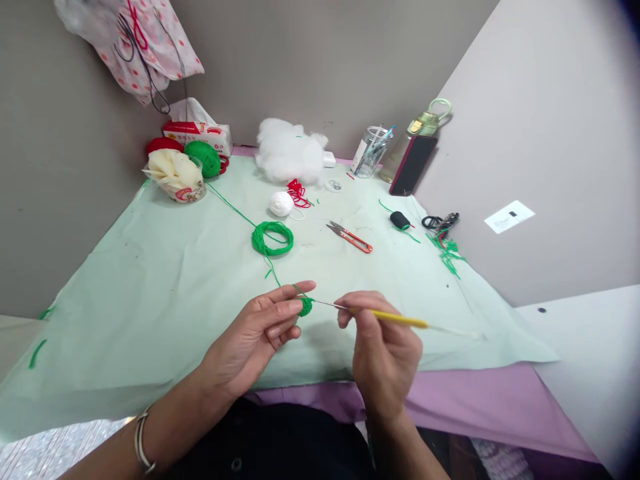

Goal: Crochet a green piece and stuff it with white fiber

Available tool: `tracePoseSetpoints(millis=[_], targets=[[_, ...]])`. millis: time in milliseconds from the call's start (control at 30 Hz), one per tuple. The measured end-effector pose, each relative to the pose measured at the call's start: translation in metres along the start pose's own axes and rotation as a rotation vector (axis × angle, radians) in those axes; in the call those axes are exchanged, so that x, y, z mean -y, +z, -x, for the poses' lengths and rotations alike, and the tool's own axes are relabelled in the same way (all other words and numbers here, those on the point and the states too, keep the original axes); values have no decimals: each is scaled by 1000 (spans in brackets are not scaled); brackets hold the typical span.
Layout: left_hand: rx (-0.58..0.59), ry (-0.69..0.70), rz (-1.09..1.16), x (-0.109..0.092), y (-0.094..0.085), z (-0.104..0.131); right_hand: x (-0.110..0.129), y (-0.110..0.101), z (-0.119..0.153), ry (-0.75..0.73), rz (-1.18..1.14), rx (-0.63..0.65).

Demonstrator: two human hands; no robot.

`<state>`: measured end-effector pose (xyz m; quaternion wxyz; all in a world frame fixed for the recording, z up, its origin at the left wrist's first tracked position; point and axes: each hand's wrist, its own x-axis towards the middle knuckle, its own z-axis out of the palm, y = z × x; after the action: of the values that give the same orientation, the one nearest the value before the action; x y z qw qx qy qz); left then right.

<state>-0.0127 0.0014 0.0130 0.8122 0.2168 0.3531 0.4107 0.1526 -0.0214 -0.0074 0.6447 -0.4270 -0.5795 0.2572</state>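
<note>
Between the thumb and fingers of my left hand (265,327) is a small green crochet piece (305,307). My right hand (383,347) grips a crochet hook (400,319) by its yellow handle, and the thin metal shaft points left, its tip at the green piece. Green yarn runs over my left fingers and back to a loose coil of green yarn (273,239) on the cloth. From that coil a strand leads to a green yarn ball (203,159) at the back left. Orange-handled thread snips (350,237) lie beyond my hands.
A white yarn ball (281,204), tangled red yarn (298,193) and white stuffing (290,150) lie toward the back. At the right are a jar of pens (371,153), a phone (413,165) leaning on a bottle (425,123), a black spool (400,221) and green scraps (449,253). Grey panels enclose the table.
</note>
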Motion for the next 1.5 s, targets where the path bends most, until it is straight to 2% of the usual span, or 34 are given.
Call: tracePoseSetpoints(millis=[100, 167, 267, 367, 467, 567, 700, 767, 800, 867, 933, 1000, 1067, 1167, 1267, 1333, 1400, 1433, 1500], targets=[[-18, 77, -114, 1, 1, 2, -1, 3, -2, 171, -232, 19], [-28, 123, -229, 3, 2, 2, -2, 5, 0, 198, -226, 58], [-41, 157, -347, 6, 1, 3, -5, 6, 2, 242, -244, 36], [-38, 163, -378, 5, -2, 5, -5, 3, 0, 305, -354, 29], [-44, 168, -390, 3, -3, 6, -2, 0, -1, 304, -334, 54], [-38, 203, -402, 3, -3, 7, 3, -2, 1, 179, -104, 84], [-63, 268, -419, 7, 1, 7, 2, -1, 9, -245, 299, 198], [-53, 225, -348, 8, 2, 6, -1, 0, 13, -428, 438, 218], [-30, 169, -282, 8, 3, 6, -2, 0, 14, -460, 475, 203], [26, 44, -130, 6, 2, 6, -3, 1, 15, -394, 420, 144], [49, -17, -29, 3, 1, 5, -1, 1, 12, -203, 213, 67], [44, 5, -16, 0, 0, 5, 2, 2, 7, -9, -21, 11], [33, 55, -77, 1, 1, 5, 3, 4, 3, 92, -137, 10], [-15, 140, -206, 5, 4, 5, 3, 8, 3, 72, -66, 59], [-56, 176, -214, 8, 7, 5, 0, 8, 11, -99, 148, 92], [-46, 116, -135, 8, 7, 4, -2, 6, 16, -277, 319, 112], [-13, 16, -45, 6, 6, 4, -2, 3, 17, -365, 387, 113], [-3, -19, -9, 5, 5, 3, -2, 2, 16, -338, 358, 99], [2, -38, 30, 2, 3, 3, 0, 0, 11, -170, 197, 39]])
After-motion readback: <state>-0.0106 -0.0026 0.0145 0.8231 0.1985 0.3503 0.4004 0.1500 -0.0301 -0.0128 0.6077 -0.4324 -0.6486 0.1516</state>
